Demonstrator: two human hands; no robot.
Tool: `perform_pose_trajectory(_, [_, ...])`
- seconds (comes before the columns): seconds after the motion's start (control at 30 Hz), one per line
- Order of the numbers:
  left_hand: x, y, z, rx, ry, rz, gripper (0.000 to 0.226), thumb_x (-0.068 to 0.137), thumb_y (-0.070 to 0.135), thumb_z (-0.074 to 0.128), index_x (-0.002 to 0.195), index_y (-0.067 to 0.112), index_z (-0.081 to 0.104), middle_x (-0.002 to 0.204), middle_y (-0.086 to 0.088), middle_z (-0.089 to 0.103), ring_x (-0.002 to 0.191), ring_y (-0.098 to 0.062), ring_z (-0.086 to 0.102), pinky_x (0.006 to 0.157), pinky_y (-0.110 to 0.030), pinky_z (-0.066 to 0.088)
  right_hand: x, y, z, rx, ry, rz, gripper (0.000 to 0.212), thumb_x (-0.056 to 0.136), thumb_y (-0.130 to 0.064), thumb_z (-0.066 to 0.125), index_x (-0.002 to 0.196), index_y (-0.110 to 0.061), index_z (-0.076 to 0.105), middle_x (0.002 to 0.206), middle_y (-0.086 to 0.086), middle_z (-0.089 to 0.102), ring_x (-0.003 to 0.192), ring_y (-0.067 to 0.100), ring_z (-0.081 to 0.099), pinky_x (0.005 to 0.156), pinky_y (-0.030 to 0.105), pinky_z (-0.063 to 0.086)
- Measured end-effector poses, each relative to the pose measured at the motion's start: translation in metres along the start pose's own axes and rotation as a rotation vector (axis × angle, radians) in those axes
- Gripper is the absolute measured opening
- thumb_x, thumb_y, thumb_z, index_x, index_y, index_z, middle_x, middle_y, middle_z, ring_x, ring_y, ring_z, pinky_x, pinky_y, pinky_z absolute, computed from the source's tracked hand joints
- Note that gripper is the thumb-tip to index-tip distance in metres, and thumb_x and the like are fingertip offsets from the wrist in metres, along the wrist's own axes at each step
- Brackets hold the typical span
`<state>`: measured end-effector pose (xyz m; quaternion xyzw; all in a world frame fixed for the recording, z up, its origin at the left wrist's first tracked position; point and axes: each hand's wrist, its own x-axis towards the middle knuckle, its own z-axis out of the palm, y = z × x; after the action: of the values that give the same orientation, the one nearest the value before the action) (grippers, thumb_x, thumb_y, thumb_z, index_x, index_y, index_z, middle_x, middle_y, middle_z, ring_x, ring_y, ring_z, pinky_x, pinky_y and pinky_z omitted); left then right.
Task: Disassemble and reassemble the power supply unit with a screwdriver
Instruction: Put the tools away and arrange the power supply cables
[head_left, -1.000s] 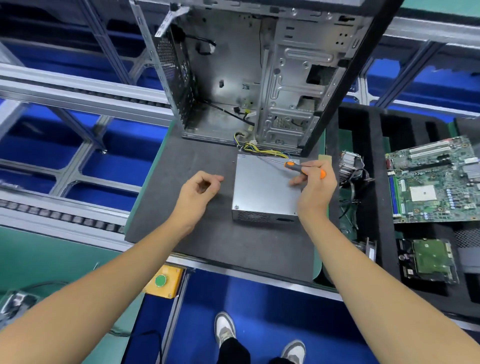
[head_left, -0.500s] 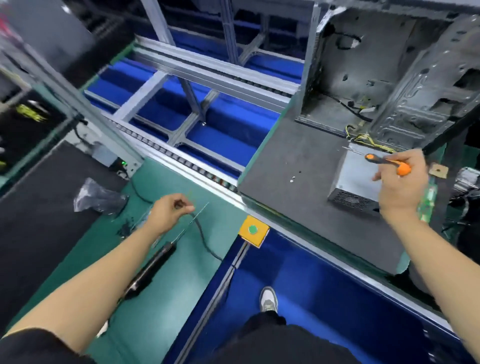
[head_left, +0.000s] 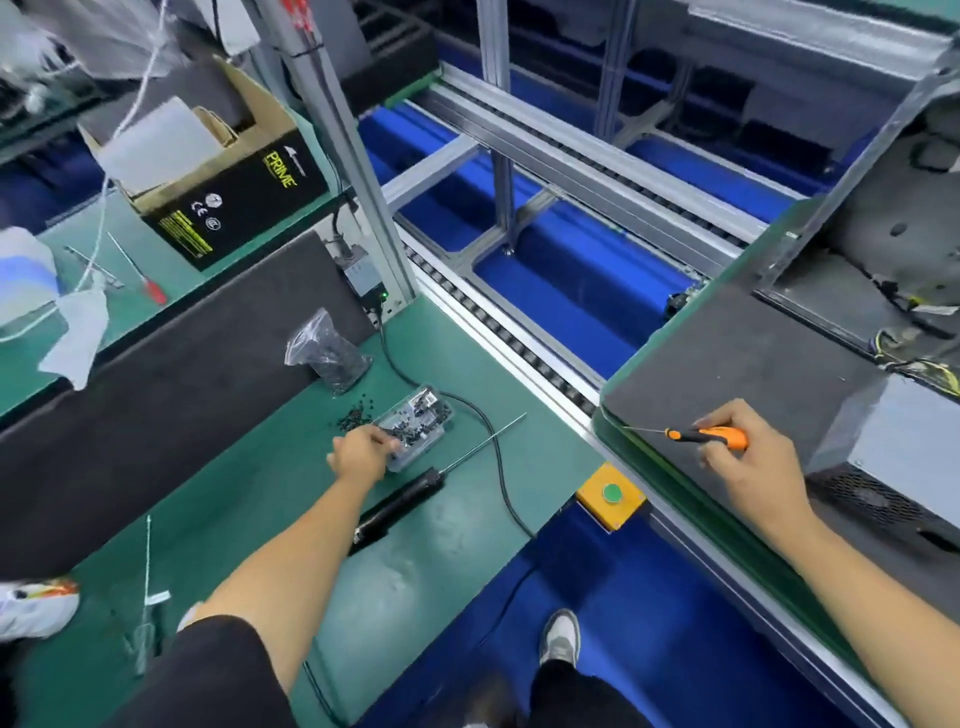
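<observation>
Over at the green bench (head_left: 291, 499), the left hand (head_left: 360, 453) is reaching with curled fingers into the clear screw tray (head_left: 415, 425); whether it is pinching a screw I cannot tell. The right hand (head_left: 748, 462) is gripping the orange screwdriver (head_left: 711, 435) away from the power supply unit (head_left: 904, 441), so a fumbled screw could be rolling off among the loose ones.

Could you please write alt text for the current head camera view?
The left hand reaches into a clear tray of screws on a green bench, while the right hand holds an orange screwdriver beside the grey power supply unit.

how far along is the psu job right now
Done: the PSU lies on the mat outside the case. In hand: the right hand holds the screwdriver; the left hand reaches into the screw tray. Left: whether the PSU has been opened cannot be told; refitting remains.
</observation>
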<state>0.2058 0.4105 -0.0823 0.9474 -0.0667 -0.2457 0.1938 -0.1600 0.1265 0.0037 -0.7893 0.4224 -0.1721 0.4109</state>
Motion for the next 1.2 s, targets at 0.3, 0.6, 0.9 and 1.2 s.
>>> perform_pose_trajectory(0.3, [0.021, -0.007, -0.001, -0.202, 0.143, 0.139, 0.016, 0.098, 0.026, 0.067, 0.112, 0.026, 0.076, 0.1, -0.001, 0.073, 0.118, -0.028, 0.045, 0.099, -0.035, 0.03, 0.021, 0.001, 0.01, -0.039, -0.043, 0.031, 0.039, 0.08, 0.003, 0.068, 0.088, -0.035, 0.063, 0.084, -0.014, 0.07, 0.076, 0.025, 0.067, 0.072, 0.033, 0.048])
perform_pose_trajectory(0.6, [0.1, -0.045, -0.038, -0.088, -0.038, 0.01, 0.028, 0.094, 0.006, 0.07, 0.121, 0.0, 0.066, 0.118, -0.021, 0.067, 0.112, -0.036, 0.062, 0.099, -0.042, 0.048, 0.035, -0.006, 0.029, -0.065, -0.097, 0.026, 0.049, 0.079, 0.008, 0.065, 0.084, -0.041, 0.06, 0.084, -0.013, 0.069, 0.081, 0.028, 0.067, 0.078, 0.04, 0.047])
perform_pose_trajectory(0.9, [0.115, -0.046, -0.028, 0.023, -0.074, 0.059, 0.013, 0.096, 0.013, 0.07, 0.102, 0.001, 0.068, 0.104, -0.018, 0.07, 0.099, -0.033, 0.063, 0.089, -0.044, 0.051, 0.034, -0.014, 0.037, -0.073, -0.104, 0.042, 0.044, 0.078, 0.007, 0.061, 0.085, -0.036, 0.061, 0.081, -0.004, 0.07, 0.074, 0.031, 0.068, 0.076, 0.055, 0.055])
perform_pose_trajectory(1.2, [0.11, -0.051, -0.033, 0.001, -0.03, 0.08, 0.016, 0.103, 0.013, 0.057, 0.109, -0.001, 0.058, 0.114, -0.023, 0.063, 0.107, -0.039, 0.058, 0.091, -0.046, 0.048, 0.034, -0.02, 0.034, -0.059, -0.085, 0.021, 0.023, 0.068, -0.036, 0.05, 0.087, -0.038, 0.061, 0.079, -0.003, 0.071, 0.068, 0.025, 0.068, 0.071, 0.053, 0.057])
